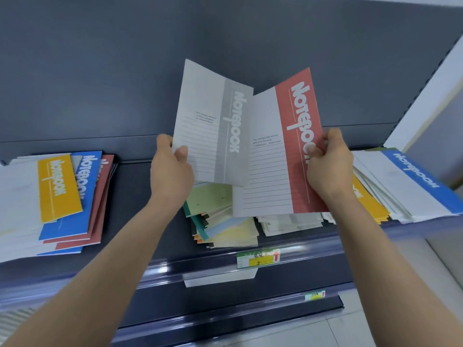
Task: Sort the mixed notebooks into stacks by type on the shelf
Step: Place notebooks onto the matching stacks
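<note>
The left hand (172,169) pinches the grey notebook (215,126) at its lower left edge, thumb on the cover and fingers behind. The right hand (328,166) pinches the red notebook (283,156) at its right edge, thumb on the red band. Both notebooks are held up in the air above the pastel stack (225,221), which lies on the shelf (140,176); their inner edges meet, and the red one overlaps the grey one's corner. Well to the left of the pastel stack lies a loose pile with a yellow notebook (59,186) on top. Just right of the pastel stack sits a white stack (290,224), and farther right a pile topped by a blue notebook (411,186). A price tag (258,259) hangs just below the pastel stack.
</note>
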The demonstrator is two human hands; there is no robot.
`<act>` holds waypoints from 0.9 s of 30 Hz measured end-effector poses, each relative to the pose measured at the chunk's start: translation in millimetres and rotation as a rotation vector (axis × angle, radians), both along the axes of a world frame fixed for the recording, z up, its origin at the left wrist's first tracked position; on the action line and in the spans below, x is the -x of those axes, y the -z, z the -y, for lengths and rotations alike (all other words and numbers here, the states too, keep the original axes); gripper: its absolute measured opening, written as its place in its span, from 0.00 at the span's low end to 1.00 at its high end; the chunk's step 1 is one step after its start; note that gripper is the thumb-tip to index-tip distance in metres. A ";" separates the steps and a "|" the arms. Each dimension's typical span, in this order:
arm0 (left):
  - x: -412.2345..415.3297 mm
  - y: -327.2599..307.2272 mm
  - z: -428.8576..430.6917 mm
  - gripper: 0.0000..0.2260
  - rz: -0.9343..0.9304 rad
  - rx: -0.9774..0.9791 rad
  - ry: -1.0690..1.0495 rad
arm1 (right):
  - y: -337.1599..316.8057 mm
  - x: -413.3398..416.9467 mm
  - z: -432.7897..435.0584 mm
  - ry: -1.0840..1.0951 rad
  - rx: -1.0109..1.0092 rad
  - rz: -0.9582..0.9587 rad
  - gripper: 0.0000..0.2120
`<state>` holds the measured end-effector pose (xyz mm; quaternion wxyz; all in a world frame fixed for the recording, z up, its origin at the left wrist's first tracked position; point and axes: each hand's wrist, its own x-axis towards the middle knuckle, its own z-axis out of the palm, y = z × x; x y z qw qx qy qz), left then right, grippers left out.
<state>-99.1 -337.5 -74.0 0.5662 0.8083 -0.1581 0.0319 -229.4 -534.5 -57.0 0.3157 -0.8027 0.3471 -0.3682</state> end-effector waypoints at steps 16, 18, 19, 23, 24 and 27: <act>66.3 -6.0 161.7 0.02 0.034 -0.033 0.111 | -1.2 93.3 145.2 0.173 0.063 0.007 0.08; 84.7 -4.8 196.2 0.04 0.012 -0.027 0.110 | -3.9 109.5 178.7 0.151 0.064 0.005 0.08; 94.9 -3.7 214.2 0.05 -0.002 -0.031 0.107 | -4.9 118.9 196.6 0.142 0.069 -0.006 0.08; 136.7 3.2 279.0 0.02 -0.028 -0.008 0.102 | -4.6 157.4 266.0 0.143 0.091 -0.093 0.09; 145.7 5.9 289.9 0.02 -0.035 -0.011 0.092 | -2.3 163.0 280.8 0.136 0.095 -0.118 0.09; 163.9 16.6 305.9 0.01 -0.031 -0.042 0.038 | 14.7 170.9 314.9 0.105 0.095 -0.223 0.10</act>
